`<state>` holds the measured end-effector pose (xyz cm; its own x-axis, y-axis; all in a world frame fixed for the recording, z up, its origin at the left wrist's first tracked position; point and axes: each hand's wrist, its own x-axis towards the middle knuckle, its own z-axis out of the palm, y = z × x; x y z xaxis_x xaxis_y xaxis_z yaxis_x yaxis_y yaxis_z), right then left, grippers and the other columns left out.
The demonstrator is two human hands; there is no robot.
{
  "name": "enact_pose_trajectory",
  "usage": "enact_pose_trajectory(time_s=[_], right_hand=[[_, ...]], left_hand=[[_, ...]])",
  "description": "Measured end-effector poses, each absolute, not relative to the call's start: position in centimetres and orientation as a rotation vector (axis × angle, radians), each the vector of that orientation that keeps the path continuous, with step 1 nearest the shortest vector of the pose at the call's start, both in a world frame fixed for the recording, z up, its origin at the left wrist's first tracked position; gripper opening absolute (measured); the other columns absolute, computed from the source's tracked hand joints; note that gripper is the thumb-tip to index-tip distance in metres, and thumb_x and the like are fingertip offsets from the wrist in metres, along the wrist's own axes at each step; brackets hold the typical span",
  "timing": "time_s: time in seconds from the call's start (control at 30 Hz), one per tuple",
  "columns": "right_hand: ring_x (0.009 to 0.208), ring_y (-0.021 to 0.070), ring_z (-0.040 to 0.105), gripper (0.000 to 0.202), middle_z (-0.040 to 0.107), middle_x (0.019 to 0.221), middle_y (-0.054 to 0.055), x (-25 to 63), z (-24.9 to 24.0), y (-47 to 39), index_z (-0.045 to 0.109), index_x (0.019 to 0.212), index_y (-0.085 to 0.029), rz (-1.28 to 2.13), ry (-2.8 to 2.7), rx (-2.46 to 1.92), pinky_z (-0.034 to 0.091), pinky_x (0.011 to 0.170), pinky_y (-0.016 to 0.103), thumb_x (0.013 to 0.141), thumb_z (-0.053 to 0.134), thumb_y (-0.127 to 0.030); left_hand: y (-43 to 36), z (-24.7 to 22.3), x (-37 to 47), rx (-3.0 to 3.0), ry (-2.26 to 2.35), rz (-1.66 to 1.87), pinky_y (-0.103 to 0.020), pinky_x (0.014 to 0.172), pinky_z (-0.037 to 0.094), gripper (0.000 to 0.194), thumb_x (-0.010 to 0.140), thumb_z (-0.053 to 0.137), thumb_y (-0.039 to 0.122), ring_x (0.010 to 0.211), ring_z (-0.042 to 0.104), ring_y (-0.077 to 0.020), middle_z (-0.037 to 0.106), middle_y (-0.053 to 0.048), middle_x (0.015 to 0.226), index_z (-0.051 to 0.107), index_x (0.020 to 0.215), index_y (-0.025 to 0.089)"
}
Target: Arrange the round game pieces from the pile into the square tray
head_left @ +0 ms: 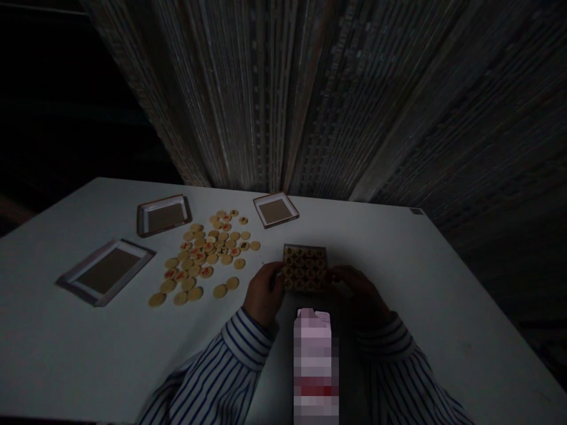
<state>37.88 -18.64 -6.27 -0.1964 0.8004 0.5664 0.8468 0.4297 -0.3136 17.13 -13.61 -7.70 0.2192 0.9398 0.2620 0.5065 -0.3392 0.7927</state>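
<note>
A small box [305, 247] filled with rows of round Chinese chess pieces [305, 273] rests on the table in front of me. My left hand [264, 293] grips its left edge, the thumb and fingers closed against the side. At the opposite edge, my right hand [361, 292] holds the right side between its fingers; shadow hides part of that hand. Loose wooden chess pieces [211, 258] lie scattered to the left of the box, some face down and some showing red or black characters.
Several shallow lids or trays stand on the white table [411, 330]: one at the left [106, 271], one behind it [163, 215], one at the back [276, 209]. A phone-like object [313, 354], partly blurred, is between my forearms. A string curtain [283, 106] hangs behind the table.
</note>
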Motion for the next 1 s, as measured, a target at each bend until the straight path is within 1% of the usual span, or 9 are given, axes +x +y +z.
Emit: enact_pose_trajectory(time_s=[0.17,0.33,0.53,0.67,0.77,0.9,1.0], right_hand=[[0.076,0.0181,0.061,0.016,0.064,0.084,0.009,37.79,-6.33,-18.6,0.059,0.093,-0.018,-0.117,-2.005,-1.388,0.053,0.065,0.033,0.079,0.051,-0.022],[0.07,0.0174,0.061,0.017,0.065,0.082,0.009,37.75,-6.02,-18.6,0.06,0.092,-0.017,-0.131,-2.041,-1.391,0.053,0.062,0.033,0.08,0.049,-0.021],[0.076,0.0187,0.061,0.017,0.064,0.084,0.01,37.81,-6.03,-18.58,0.061,0.093,-0.018,-0.11,-2.105,-1.383,0.053,0.063,0.033,0.08,0.05,-0.021],[0.073,0.0178,0.061,0.016,0.064,0.082,0.009,37.88,-6.28,-18.51,0.06,0.091,-0.018,-0.133,-2.072,-1.376,0.053,0.063,0.033,0.08,0.049,-0.021],[0.075,0.0182,0.06,0.014,0.063,0.082,0.01,37.89,-6.32,-18.45,0.059,0.089,-0.017,-0.109,-2.06,-1.361,0.053,0.064,0.034,0.08,0.05,-0.021],[0.074,0.017,0.06,0.015,0.063,0.082,0.009,37.83,-6.34,-18.38,0.06,0.091,-0.016,-0.078,-2.063,-1.324,0.054,0.063,0.032,0.08,0.051,-0.021],[0.074,0.0172,0.061,0.016,0.065,0.082,0.009,37.72,-6.4,-18.41,0.061,0.092,-0.017,-0.147,-2.053,-1.324,0.053,0.062,0.033,0.081,0.05,-0.022]], left_hand=[[-13.62,-7.72,17.1,1.947,1.328,1.022,-0.031,0.077,0.05,0.027,0.073,0.047,0.012,0.086,0.061,-0.0178,0.066,-0.006,0.091,0.059,0.096,0.018],[-13.65,-7.69,17.11,1.939,1.34,1.002,-0.031,0.077,0.05,0.026,0.074,0.047,0.013,0.085,0.061,-0.0175,0.066,-0.006,0.091,0.059,0.097,0.017],[-13.59,-7.84,17.07,1.951,1.33,1.007,-0.032,0.079,0.05,0.027,0.074,0.047,0.012,0.087,0.061,-0.0178,0.066,-0.005,0.092,0.059,0.097,0.019],[-13.55,-7.92,17.07,1.953,1.32,1.003,-0.031,0.079,0.05,0.027,0.073,0.048,0.012,0.086,0.061,-0.0177,0.066,-0.006,0.092,0.059,0.096,0.019],[-13.55,-7.86,17.09,1.95,1.329,1.0,-0.031,0.079,0.05,0.026,0.073,0.048,0.012,0.086,0.061,-0.0178,0.066,-0.006,0.092,0.059,0.096,0.018],[-13.59,-7.68,17.09,1.949,1.337,0.993,-0.031,0.079,0.05,0.026,0.073,0.048,0.012,0.087,0.061,-0.018,0.066,-0.006,0.092,0.059,0.096,0.018],[-13.62,-7.61,17.05,1.949,1.338,0.984,-0.031,0.078,0.05,0.026,0.073,0.049,0.012,0.086,0.061,-0.0181,0.066,-0.006,0.092,0.059,0.096,0.017]])
